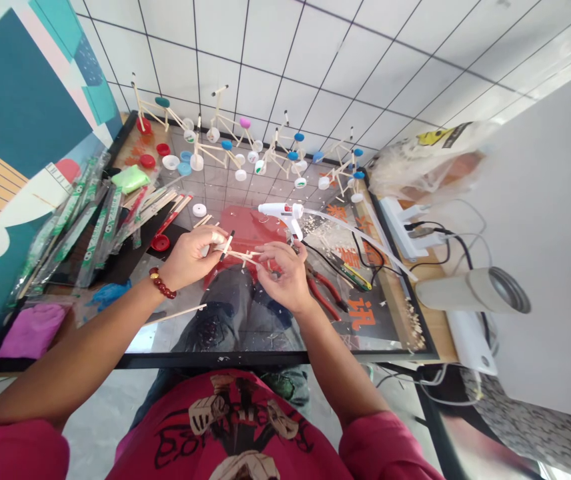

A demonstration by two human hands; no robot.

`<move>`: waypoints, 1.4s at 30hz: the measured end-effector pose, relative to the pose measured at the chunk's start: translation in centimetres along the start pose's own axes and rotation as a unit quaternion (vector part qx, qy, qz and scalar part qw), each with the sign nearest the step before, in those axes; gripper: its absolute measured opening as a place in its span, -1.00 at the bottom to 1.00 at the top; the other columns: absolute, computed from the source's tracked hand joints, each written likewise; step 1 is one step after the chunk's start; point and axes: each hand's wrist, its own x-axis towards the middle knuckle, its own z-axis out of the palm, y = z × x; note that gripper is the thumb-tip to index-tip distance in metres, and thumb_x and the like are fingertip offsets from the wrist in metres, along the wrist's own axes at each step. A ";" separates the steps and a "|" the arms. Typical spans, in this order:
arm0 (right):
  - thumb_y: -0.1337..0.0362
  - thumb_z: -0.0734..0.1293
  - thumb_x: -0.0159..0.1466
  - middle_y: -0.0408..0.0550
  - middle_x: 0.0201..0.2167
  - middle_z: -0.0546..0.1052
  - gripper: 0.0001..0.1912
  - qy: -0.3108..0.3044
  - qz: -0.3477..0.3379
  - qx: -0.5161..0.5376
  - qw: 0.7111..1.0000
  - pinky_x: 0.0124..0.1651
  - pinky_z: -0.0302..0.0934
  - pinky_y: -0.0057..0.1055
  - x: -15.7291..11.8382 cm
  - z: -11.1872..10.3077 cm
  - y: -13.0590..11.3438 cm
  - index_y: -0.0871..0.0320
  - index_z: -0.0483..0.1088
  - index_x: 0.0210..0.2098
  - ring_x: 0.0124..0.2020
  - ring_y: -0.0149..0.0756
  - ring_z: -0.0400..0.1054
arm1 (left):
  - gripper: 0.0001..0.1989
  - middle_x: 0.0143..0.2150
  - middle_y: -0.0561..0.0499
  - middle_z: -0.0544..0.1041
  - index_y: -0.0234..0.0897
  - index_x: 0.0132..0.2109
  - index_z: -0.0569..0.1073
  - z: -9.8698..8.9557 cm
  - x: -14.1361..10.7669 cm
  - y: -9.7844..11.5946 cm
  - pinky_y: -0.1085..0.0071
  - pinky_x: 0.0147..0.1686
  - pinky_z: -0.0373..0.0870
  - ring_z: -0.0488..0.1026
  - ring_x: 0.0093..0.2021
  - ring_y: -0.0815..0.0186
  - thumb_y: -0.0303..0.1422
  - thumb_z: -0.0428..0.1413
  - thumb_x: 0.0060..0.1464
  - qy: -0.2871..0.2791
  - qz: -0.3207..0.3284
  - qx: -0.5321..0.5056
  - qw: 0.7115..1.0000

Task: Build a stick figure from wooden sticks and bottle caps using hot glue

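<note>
Head view: my left hand [190,259] and right hand [288,279], each grip pinched on the small stick frame [238,254] above the bench [165,361], apparently brace its thin joints from both sides, the glue gun [274,209] lying within easy reach

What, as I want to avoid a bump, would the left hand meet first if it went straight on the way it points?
Past the wooden sticks it holds, the left hand would probably meet the right hand first, though relative height is unclear from this view.
</note>
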 end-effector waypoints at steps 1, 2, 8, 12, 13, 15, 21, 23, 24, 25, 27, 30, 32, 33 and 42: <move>0.26 0.38 0.20 -0.13 -0.11 0.67 -0.90 -0.001 -0.001 -0.001 1.000 0.39 -0.25 0.04 0.0 -0.1 0.0 0.02 0.36 -0.32 0.02 -0.13 0.52 | -0.94 -0.20 -0.05 0.63 -0.25 -0.35 0.52 0.0 0.0 0.0 0.30 0.03 0.49 0.58 -0.09 0.26 -0.43 0.17 0.10 -0.001 -0.003 0.001 1.000; 0.24 0.40 0.18 -0.10 -0.09 0.66 -0.85 0.000 -0.004 -0.005 1.000 0.40 -0.24 0.05 0.0 -0.1 -0.1 0.03 0.33 -0.31 0.03 -0.11 0.52 | -0.95 -0.19 -0.05 0.63 -0.25 -0.34 0.52 0.0 0.0 0.0 0.30 0.02 0.49 0.58 -0.09 0.26 -0.43 0.18 0.10 -0.001 -0.006 0.001 1.000; 0.18 0.45 0.21 -0.11 0.02 0.63 -0.85 0.021 -0.070 -0.087 0.994 0.40 -0.27 0.02 0.0 0.2 0.0 -0.01 0.41 -0.28 0.11 -0.09 0.47 | -0.93 -0.24 -0.03 0.62 -0.24 -0.36 0.49 0.2 -0.1 -0.1 0.27 0.05 0.48 0.58 -0.11 0.26 -0.41 0.18 0.11 0.013 -0.003 -0.016 1.000; 0.20 0.41 0.29 -0.15 0.00 0.64 -0.97 0.011 -0.073 -0.106 0.992 0.42 -0.30 -0.02 0.0 0.5 0.2 -0.03 0.49 -0.30 0.10 -0.15 0.47 | -0.94 -0.25 -0.02 0.61 -0.24 -0.35 0.50 0.4 -0.1 0.0 0.28 0.02 0.49 0.57 -0.11 0.26 -0.41 0.18 0.10 0.013 -0.009 -0.022 1.000; 0.21 0.40 0.30 -0.16 -0.02 0.64 -0.96 0.011 -0.070 -0.103 0.992 0.42 -0.30 -0.02 0.0 0.5 0.3 -0.03 0.49 -0.31 0.09 -0.16 0.48 | -0.95 -0.25 -0.02 0.61 -0.24 -0.35 0.50 0.4 -0.1 0.0 0.28 0.01 0.49 0.57 -0.11 0.26 -0.41 0.17 0.10 0.013 -0.010 -0.023 1.000; 0.23 0.39 0.29 -0.16 -0.06 0.65 -0.94 0.016 -0.062 -0.092 0.994 0.42 -0.29 -0.03 0.0 0.5 0.3 -0.01 0.48 -0.34 0.06 -0.18 0.49 | -0.95 -0.26 -0.02 0.61 -0.24 -0.35 0.50 0.4 -0.1 0.1 0.29 0.00 0.49 0.57 -0.12 0.27 -0.41 0.18 0.09 0.013 -0.016 -0.027 0.999; 0.24 0.37 0.28 -0.17 -0.14 0.67 -0.93 0.008 -0.045 -0.056 0.997 0.42 -0.31 0.01 0.0 0.2 0.0 0.01 0.44 -0.37 0.02 -0.17 0.52 | -0.91 -0.27 -0.02 0.62 -0.25 -0.39 0.48 0.2 0.1 0.6 0.31 -0.03 0.49 0.57 -0.17 0.28 -0.38 0.19 0.08 0.003 -0.030 -0.038 0.999; 0.24 0.36 0.28 -0.17 -0.13 0.67 -0.96 -0.008 -0.039 -0.056 0.998 0.44 -0.34 0.02 0.0 0.1 -0.2 0.00 0.45 -0.33 0.03 -0.16 0.52 | -0.92 -0.24 -0.02 0.63 -0.25 -0.38 0.48 0.1 0.2 0.6 0.33 -0.03 0.49 0.57 -0.17 0.29 -0.38 0.19 0.07 -0.002 -0.031 -0.038 0.999; 0.24 0.36 0.28 -0.16 -0.13 0.67 -0.98 -0.013 -0.037 -0.056 0.998 0.44 -0.35 0.02 0.0 0.1 -0.3 -0.01 0.46 -0.31 0.03 -0.15 0.52 | -0.92 -0.23 -0.02 0.63 -0.24 -0.38 0.49 0.1 0.2 0.6 0.33 -0.02 0.49 0.57 -0.16 0.29 -0.38 0.19 0.07 -0.004 -0.032 -0.039 0.999; 0.24 0.36 0.28 -0.17 -0.13 0.67 -0.98 -0.016 -0.037 -0.055 0.998 0.45 -0.37 0.02 0.0 0.1 -0.3 -0.01 0.47 -0.29 0.03 -0.16 0.52 | -0.92 -0.23 -0.02 0.63 -0.24 -0.38 0.49 0.0 0.1 0.6 0.33 -0.02 0.48 0.57 -0.15 0.29 -0.38 0.19 0.07 -0.006 -0.033 -0.039 0.999; 0.24 0.37 0.27 -0.17 -0.15 0.67 -0.99 -0.014 -0.036 -0.050 0.998 0.47 -0.41 0.02 0.0 0.1 -0.4 -0.01 0.47 -0.30 0.02 -0.16 0.52 | -0.93 -0.24 -0.02 0.63 -0.24 -0.37 0.51 0.0 0.1 0.6 0.32 -0.01 0.48 0.58 -0.13 0.27 -0.38 0.19 0.07 -0.010 -0.034 -0.039 0.999; 0.23 0.38 0.28 -0.17 -0.15 0.68 -0.98 -0.014 -0.033 -0.047 0.998 0.48 -0.45 0.03 0.1 0.2 -0.3 -0.01 0.46 -0.31 0.01 -0.17 0.53 | -0.95 -0.22 -0.04 0.64 -0.24 -0.36 0.53 -0.1 0.0 0.5 0.33 -0.01 0.49 0.58 -0.08 0.25 -0.39 0.21 0.06 -0.015 -0.036 -0.038 0.999; 0.22 0.38 0.28 -0.16 -0.14 0.68 -0.98 -0.013 -0.036 -0.046 0.998 0.48 -0.46 0.03 0.1 0.2 -0.3 -0.01 0.46 -0.30 0.01 -0.16 0.54 | -0.95 -0.20 -0.05 0.64 -0.24 -0.36 0.54 -0.1 0.0 0.4 0.33 -0.01 0.49 0.59 -0.07 0.24 -0.39 0.21 0.05 -0.016 -0.033 -0.039 0.999; 0.23 0.38 0.28 -0.16 -0.15 0.68 -0.98 -0.011 -0.040 -0.044 0.998 0.48 -0.46 0.04 0.1 0.2 -0.3 -0.01 0.46 -0.30 0.00 -0.17 0.54 | -0.95 -0.20 -0.05 0.64 -0.24 -0.36 0.55 -0.1 0.0 0.3 0.33 0.00 0.49 0.59 -0.06 0.23 -0.39 0.22 0.05 -0.016 -0.030 -0.040 0.999; 0.29 0.36 0.26 -0.20 -0.19 0.69 -0.94 -0.010 -0.044 -0.030 0.999 0.49 -0.51 0.04 0.1 0.2 -0.5 0.01 0.41 -0.36 -0.05 -0.19 0.56 | -0.95 -0.21 -0.05 0.64 -0.23 -0.37 0.55 0.1 -0.1 0.3 0.32 0.00 0.49 0.59 -0.07 0.23 -0.41 0.20 0.06 -0.002 -0.021 -0.040 0.999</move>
